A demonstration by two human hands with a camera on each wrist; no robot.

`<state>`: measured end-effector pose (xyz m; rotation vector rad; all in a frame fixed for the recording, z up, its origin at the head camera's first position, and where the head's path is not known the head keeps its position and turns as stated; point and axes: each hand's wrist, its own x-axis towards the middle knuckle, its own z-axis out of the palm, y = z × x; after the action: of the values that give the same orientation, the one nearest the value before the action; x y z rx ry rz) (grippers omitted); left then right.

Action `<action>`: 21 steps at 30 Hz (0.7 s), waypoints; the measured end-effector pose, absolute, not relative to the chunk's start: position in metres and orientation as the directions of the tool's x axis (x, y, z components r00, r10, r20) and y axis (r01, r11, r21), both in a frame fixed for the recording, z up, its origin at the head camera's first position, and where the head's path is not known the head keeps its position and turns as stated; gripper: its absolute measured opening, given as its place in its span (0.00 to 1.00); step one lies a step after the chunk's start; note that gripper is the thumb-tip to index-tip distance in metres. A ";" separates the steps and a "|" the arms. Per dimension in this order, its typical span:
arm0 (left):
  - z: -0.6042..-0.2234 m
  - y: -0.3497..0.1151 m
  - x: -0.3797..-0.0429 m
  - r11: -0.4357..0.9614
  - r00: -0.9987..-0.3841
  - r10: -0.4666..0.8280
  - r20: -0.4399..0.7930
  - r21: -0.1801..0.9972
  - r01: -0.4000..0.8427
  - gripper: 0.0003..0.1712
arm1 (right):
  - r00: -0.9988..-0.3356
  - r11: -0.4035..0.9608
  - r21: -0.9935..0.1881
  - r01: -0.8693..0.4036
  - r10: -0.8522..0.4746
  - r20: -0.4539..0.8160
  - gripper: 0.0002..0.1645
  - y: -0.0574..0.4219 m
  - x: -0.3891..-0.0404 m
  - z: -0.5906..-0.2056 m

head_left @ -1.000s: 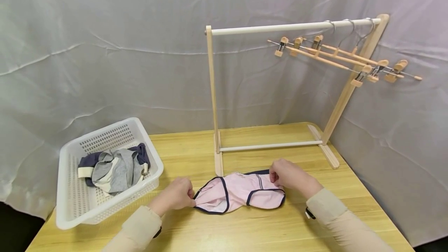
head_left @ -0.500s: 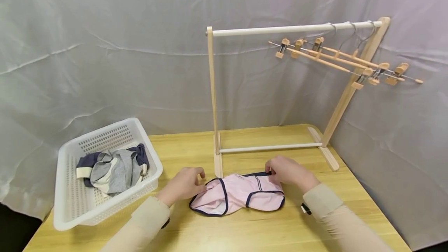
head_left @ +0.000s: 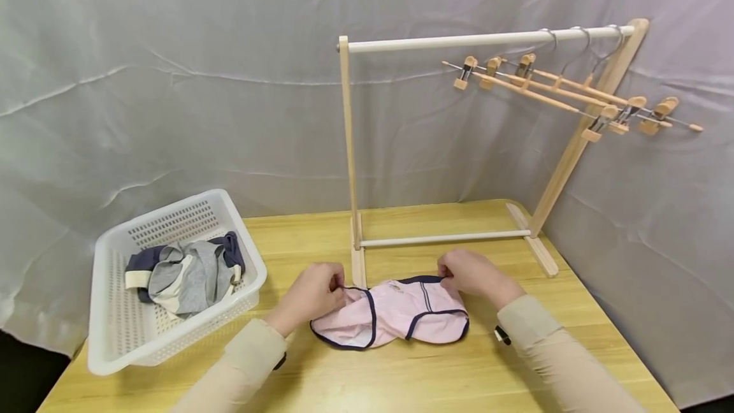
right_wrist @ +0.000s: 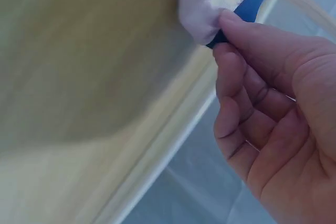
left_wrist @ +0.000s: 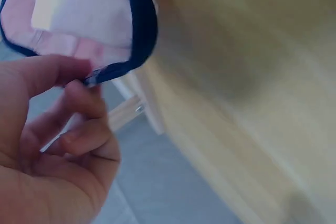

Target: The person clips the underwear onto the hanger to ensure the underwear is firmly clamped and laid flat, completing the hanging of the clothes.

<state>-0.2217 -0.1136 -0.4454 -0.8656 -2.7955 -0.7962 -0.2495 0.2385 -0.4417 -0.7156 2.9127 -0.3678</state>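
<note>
Pink underpants [head_left: 392,314] with navy trim lie across the front of the table, their navy waistband toward the rack. At their left end, my left hand [head_left: 312,293] pinches the upper corner. The left wrist view shows the navy edging [left_wrist: 144,24] between thumb and index finger, the other fingers loosely curled. On the other side, my right hand [head_left: 474,278] holds the right end of the waistband. In the right wrist view its thumb and forefinger grip the blue band [right_wrist: 252,6]. The leg openings hang toward the front, and the pinched corners are partly covered by the fingers.
A white perforated basket [head_left: 252,276] with grey, navy and cream clothes [head_left: 197,279] stands at the left. Behind the underpants is a wooden rack [head_left: 348,145]. Several clip hangers [head_left: 533,91] hang from the right part of its rail. A grey curtain [head_left: 229,81] closes off the back.
My left hand let go of the left edge, moved up and right, and now pinches the upper left corner. My right hand shifted slightly upward at the waistband; the underpants' upper edge has risen a little.
</note>
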 end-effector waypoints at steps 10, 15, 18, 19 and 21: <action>-0.435 -0.125 -0.179 0.577 -0.646 0.719 0.258 0.296 0.761 0.17 | -0.862 0.825 -0.278 -0.491 -0.507 0.016 0.13 0.248 -0.240 -0.425; -0.439 -0.125 -0.172 0.586 -0.629 0.777 0.035 0.325 0.742 0.13 | -0.849 0.827 -0.247 -0.504 -0.528 -0.035 0.13 0.251 -0.236 -0.431; -0.436 -0.122 -0.180 0.595 -0.663 0.742 0.101 0.359 0.720 0.12 | -0.851 0.830 -0.272 -0.487 -0.521 -0.068 0.14 0.250 -0.236 -0.435; -0.434 -0.121 -0.184 0.604 -0.679 0.722 0.132 0.359 0.712 0.11 | -0.852 0.831 -0.276 -0.483 -0.519 -0.072 0.14 0.250 -0.236 -0.436; -0.432 -0.117 -0.190 0.633 -0.708 0.686 0.169 0.342 0.695 0.05 | -0.854 0.834 -0.278 -0.476 -0.514 -0.078 0.13 0.250 -0.236 -0.437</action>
<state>-0.1902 -0.1173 -0.4322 -1.1908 -2.8179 -0.6050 -0.2362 0.2499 -0.4371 -0.7779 2.8644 -0.3756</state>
